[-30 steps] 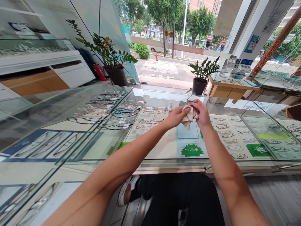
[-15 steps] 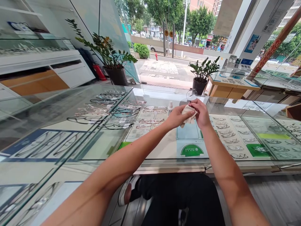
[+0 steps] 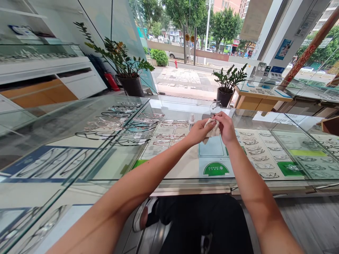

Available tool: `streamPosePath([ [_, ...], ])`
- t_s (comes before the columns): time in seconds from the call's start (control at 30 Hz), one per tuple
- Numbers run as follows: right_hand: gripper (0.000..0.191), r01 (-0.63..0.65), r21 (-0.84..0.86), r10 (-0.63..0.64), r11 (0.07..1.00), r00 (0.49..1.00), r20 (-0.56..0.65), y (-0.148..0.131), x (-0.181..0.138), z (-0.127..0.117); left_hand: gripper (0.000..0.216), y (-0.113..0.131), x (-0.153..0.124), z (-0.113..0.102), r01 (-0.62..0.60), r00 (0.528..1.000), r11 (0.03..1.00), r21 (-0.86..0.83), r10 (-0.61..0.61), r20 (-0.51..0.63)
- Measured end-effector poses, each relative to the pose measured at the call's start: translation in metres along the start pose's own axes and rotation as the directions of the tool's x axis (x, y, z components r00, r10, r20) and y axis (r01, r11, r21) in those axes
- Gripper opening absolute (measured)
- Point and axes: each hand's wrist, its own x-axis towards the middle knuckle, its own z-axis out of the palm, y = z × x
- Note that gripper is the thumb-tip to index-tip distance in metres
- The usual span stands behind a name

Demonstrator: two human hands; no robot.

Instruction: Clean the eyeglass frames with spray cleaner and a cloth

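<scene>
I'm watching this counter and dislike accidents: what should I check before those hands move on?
1. Cloth gripped by the left hand: ok.
2. Glasses off the counter: ok, a round lens shows above the right hand.
3. Bottle upright: ok, just beyond the left hand.
4. Frames put away: not ok, many lie out on the left.
5. Lens spotless: cannot tell, too small.

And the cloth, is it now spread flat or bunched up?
Bunched up: the cloth shows creases where the left hand pinches it, and a loose part hangs below.
</scene>
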Motion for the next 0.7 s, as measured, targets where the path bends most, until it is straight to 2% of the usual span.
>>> streamPosePath([
  [0.3,0.026,0.116,-0.157,-0.119,0.981,0.993,-0.012,0.0024,-0.0006,0.0015,0.054,0.0006,-0.0021,-0.0011,-0.058,0.998,0.993,0.102,0.057,0.005],
  [0.5,0.024,0.134,-0.176,-0.138,0.975,0.99,-0.007,0.004,-0.0002,0.0017,0.049,0.0025,-0.0059,-0.0008,-0.03,0.999,0.991,0.131,0.032,-0.011],
  [0.7,0.026,0.134,-0.177,-0.134,0.975,0.991,0.008,0.0036,-0.0007,0.0024,0.048,0.0038,-0.0087,0.0001,-0.056,0.998,0.987,0.15,0.062,-0.034],
])
